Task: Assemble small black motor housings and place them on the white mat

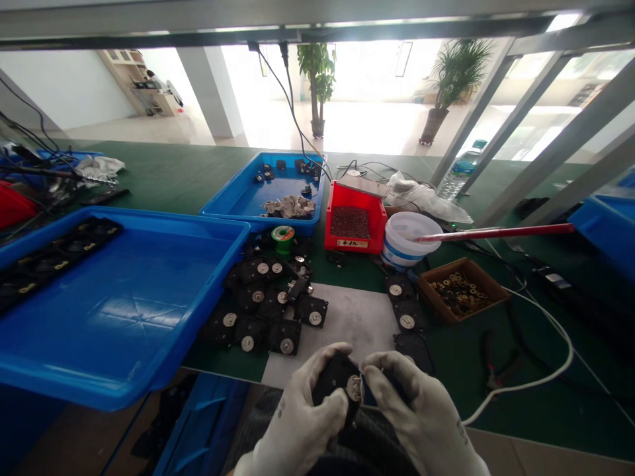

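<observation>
green table [456, 357], black part [331, 378] tilted, silver disc [354, 388] toward right hand [421, 410]

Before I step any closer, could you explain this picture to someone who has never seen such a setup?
There is no robot here: these are a person's own hands, in pale gloves. The single picture comes from a camera on their head, looking forward and down.

The left hand grips a black part with a metal disc. The right hand is close beside it; whether it holds anything is unclear.

On the green table lie similar black units, blue trays, a red bin of dark grains, a white tub and an open brown box of small rings.
</observation>
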Action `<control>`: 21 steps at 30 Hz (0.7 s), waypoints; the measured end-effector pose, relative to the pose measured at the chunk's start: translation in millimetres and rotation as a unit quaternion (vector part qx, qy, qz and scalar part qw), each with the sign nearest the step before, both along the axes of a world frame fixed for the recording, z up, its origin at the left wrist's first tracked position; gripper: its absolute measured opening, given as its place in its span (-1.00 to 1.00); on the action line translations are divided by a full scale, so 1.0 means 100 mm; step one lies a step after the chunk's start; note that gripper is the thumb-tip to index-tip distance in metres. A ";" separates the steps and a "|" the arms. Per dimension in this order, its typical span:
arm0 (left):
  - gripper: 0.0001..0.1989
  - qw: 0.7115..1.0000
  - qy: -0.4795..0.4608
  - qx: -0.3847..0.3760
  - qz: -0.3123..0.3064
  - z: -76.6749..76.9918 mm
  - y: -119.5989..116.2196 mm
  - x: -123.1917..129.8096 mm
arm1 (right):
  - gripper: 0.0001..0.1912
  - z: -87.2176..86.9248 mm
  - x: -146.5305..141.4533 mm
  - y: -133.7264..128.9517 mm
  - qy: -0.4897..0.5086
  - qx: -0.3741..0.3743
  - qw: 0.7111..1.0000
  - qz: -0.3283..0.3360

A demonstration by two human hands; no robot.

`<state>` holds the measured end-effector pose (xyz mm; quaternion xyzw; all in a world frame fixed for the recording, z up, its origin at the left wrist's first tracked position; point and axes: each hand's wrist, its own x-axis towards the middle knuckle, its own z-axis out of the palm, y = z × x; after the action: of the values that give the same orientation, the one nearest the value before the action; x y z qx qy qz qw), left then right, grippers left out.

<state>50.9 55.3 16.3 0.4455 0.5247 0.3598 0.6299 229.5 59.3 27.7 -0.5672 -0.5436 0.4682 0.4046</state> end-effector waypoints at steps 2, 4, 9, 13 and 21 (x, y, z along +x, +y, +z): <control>-0.44 1.000 0.005 0.001 0.000 0.01 0.00 0.00 | -0.75 -0.05 0.02 0.01 -0.004 0.004 1.000 -0.002; -0.44 1.000 0.010 0.000 -0.001 0.04 0.01 0.00 | -0.71 -0.12 0.05 0.03 -0.001 0.004 1.000 0.006; -0.42 1.000 -0.021 0.009 -0.003 0.09 0.04 -0.03 | -0.66 -0.16 0.09 0.07 0.072 -0.033 0.997 0.020; -0.25 0.997 -0.061 0.034 -0.030 0.10 0.02 -0.08 | -0.46 0.04 0.04 0.00 0.151 -0.085 0.984 -0.035; -0.17 0.995 0.013 0.085 -0.040 0.04 -0.04 0.01 | -0.18 0.08 0.04 -0.12 0.131 -0.166 0.977 0.007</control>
<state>51.9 51.0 20.0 0.5233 0.4820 0.3715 0.5965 233.3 47.1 36.2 -0.5564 -0.4043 0.6252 0.3689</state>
